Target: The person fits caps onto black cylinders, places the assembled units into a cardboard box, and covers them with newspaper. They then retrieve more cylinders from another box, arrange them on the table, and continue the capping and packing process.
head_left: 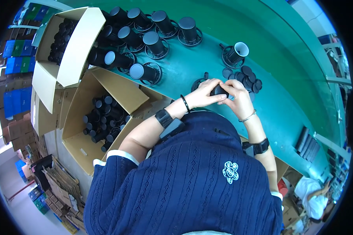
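Note:
Close to my body, at the near edge of the green table, both hands meet around a black round-topped part (219,91). My left hand (202,94) wraps it from the left, and my right hand (239,98) presses on it from the right with the fingers on top. Most of its lower body is hidden by the hands. Partly behind my left hand is a black ring-shaped base (198,83). Several loose black discs (248,78) lie just beyond my right hand. Farther off, a black cylinder with a pale open top (241,49) stands in a ring base.
At the far left of the table are several capped black cylinders (155,44) on ring bases. Open cardboard boxes to the left hold black cylinders (106,117) and small black parts (62,41). Black tubes (306,145) lie at right. Another person (312,196) is at lower right.

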### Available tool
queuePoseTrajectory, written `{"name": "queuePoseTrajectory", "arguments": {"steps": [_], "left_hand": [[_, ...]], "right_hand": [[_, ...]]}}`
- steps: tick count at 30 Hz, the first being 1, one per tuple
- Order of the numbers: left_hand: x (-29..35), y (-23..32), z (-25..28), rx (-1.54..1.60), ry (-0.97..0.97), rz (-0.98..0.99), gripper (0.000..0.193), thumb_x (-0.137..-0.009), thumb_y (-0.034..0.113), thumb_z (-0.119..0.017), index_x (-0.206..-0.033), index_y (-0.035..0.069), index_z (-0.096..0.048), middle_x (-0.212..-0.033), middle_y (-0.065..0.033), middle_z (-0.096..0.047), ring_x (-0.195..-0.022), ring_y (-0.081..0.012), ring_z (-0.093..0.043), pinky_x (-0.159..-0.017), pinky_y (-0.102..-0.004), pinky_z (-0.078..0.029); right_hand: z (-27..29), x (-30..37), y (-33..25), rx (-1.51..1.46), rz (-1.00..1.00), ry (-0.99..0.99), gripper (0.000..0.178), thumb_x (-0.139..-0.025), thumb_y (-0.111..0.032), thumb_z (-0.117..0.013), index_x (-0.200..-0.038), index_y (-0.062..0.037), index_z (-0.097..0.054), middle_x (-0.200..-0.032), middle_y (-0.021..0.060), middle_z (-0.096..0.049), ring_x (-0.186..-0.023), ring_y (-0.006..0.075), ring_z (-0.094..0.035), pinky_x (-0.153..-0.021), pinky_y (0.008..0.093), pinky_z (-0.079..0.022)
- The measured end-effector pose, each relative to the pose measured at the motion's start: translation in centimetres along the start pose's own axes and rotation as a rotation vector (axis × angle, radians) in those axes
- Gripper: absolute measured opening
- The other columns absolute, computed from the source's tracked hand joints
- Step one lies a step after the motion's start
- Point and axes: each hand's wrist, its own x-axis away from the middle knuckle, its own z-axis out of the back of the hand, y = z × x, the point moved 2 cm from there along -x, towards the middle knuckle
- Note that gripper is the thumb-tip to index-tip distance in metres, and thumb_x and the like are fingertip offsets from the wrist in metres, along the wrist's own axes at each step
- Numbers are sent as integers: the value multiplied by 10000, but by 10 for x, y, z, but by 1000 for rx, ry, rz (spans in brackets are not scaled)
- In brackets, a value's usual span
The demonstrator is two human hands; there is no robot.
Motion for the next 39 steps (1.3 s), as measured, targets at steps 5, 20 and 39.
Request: {"name": "queuePoseTrajectory", "arguments": {"steps": [5, 20, 39], "left_hand": [[2, -5, 2, 210, 7, -29, 626, -832, 234, -681, -1317, 29, -344, -1194, -152, -523, -1137, -244, -500, -956, -358, -403], [7, 3, 11, 311, 88, 72, 792, -747, 161, -748, -1391, 68, -297, -1085, -108, -543, -1023, -191, -540, -876, -330, -444], [-25, -39, 105, 64, 695, -94, 613, -737, 8, -740, -1228, 65, -378, -1061, -51, -521, -1010, -134, -535, -876, -283, -451]], "right_hand": [[-27, 4, 39, -832, -285, -50, 361, -852, -130, -666, -1210, -106, -630, -918, 19, -531, -811, 107, -548, -629, 239, -498], [-36, -21, 22, -987, -560, -164, 280, -833, -138, -690, -1111, -104, -688, -660, -12, -569, -481, 64, -521, -441, 204, -434], [53, -42, 60, -73, -223, 440, 602, -656, -141, -791, -1191, -38, -535, -1107, 134, -623, -991, 240, -636, -802, 338, -530]]}}
